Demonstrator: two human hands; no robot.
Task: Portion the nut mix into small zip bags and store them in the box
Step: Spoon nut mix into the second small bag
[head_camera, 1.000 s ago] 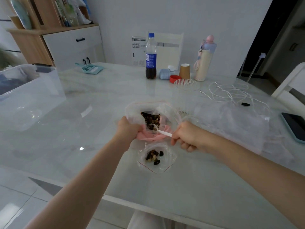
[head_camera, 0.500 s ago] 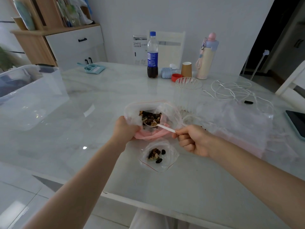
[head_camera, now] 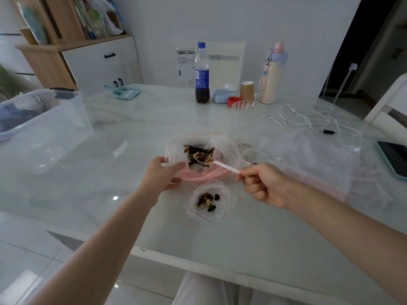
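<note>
The scooping step is in hand. The left hand (head_camera: 161, 175) is gripping the near rim of the big zip bag (head_camera: 198, 150), its fingers curled round the plastic and holding the mouth open near the middle of the table (head_camera: 132, 133). The right hand (head_camera: 262, 183) is pinching the handle of a white plastic spoon (head_camera: 217, 163), its grip closed on it, and the spoon's bowl is sitting over the nut mix (head_camera: 197, 154) at the bag's mouth with a few pieces lying in it. A small zip bag (head_camera: 212, 200) is lying open just nearer the front edge of the table, already holding a little of the mix. The clear storage box (head_camera: 44, 128) is standing at the left edge, well apart from both bags.

Judging from this, the next move is calling for a level carry: the spoon needs bringing toward the front edge and tipping into the small bag's mouth, which is lying slack and flat, so pieces could be spilling onto the table unless the mouth is being held open
</note>
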